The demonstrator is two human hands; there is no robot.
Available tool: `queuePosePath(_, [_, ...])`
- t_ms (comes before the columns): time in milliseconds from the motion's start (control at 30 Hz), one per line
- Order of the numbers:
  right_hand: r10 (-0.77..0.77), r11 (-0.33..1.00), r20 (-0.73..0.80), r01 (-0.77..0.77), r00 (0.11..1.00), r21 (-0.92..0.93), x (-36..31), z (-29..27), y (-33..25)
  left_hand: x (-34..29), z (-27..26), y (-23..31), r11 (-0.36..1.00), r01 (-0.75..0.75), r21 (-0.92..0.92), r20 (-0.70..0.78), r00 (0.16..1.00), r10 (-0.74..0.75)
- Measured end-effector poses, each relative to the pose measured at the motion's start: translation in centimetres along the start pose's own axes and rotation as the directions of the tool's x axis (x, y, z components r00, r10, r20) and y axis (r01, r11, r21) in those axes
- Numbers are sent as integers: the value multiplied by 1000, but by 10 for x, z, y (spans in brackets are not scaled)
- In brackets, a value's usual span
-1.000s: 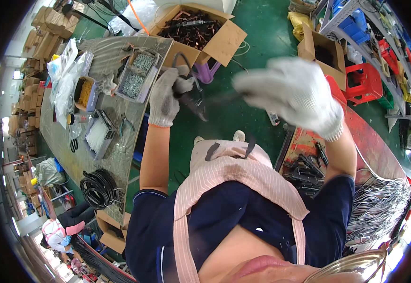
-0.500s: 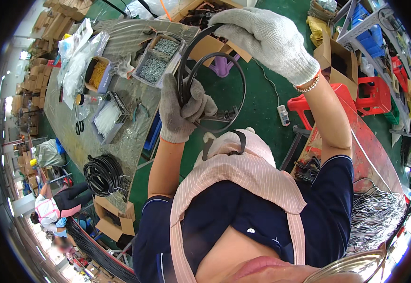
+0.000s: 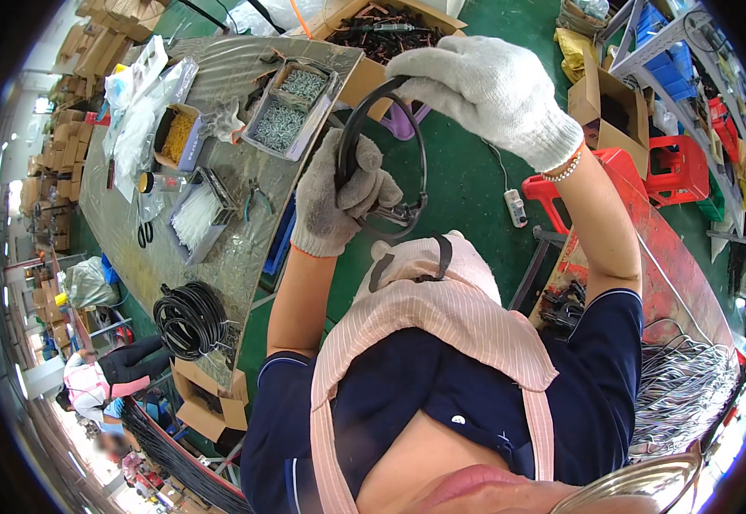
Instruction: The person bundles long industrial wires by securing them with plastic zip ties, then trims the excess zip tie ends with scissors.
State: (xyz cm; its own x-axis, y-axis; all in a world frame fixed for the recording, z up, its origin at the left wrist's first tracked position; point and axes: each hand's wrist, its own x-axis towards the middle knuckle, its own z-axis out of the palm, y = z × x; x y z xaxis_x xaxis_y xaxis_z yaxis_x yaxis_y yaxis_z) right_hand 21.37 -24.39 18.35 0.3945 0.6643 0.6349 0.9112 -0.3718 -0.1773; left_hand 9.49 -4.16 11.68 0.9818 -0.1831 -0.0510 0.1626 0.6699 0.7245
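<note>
A black cable [image 3: 352,128] is wound into a loop between my two hands, above the green floor. My left hand [image 3: 334,197], in a grey knit glove, is closed round the strands at the loop's left side. At the loop's top, my right hand [image 3: 493,96], in a paler glove, pinches the cable with its fingers pressed together. A dark fitting [image 3: 403,212] hangs at the loop's lower end, just beyond the left fingertips; its exact kind is unclear.
On the table at left stand a tray of screws [image 3: 279,128], a box of yellow pieces [image 3: 179,137], a box of white ties [image 3: 195,216], pliers [image 3: 259,195] and a black cable coil [image 3: 189,319]. Red stools [image 3: 677,174] and a cable-laden red table [image 3: 681,291] are right.
My right hand has moved down slightly, drawing its end of the cable closer to my left hand. The loop looks smaller and narrower.
</note>
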Motion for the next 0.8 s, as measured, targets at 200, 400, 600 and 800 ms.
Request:
queuePosePath(200, [-4,983,43,12,999,-186,1,-3,19,-13,15,18,978,76,193,52,995,-88])
queuePosePath(400, [-77,876,18,76,997,-476,-77,-17,115,-73,-13,50,983,-168,74,399,908,126])
queuePosePath(600, [709,662,6,-668,705,341,-343,-89,196,-113,-32,107,859,-439,-262,361,781,509])
queuePosePath(800, [402,912,501,-386,767,-141,-183,-91,21,-57,-29,77,918,-304,254,-41,945,324])
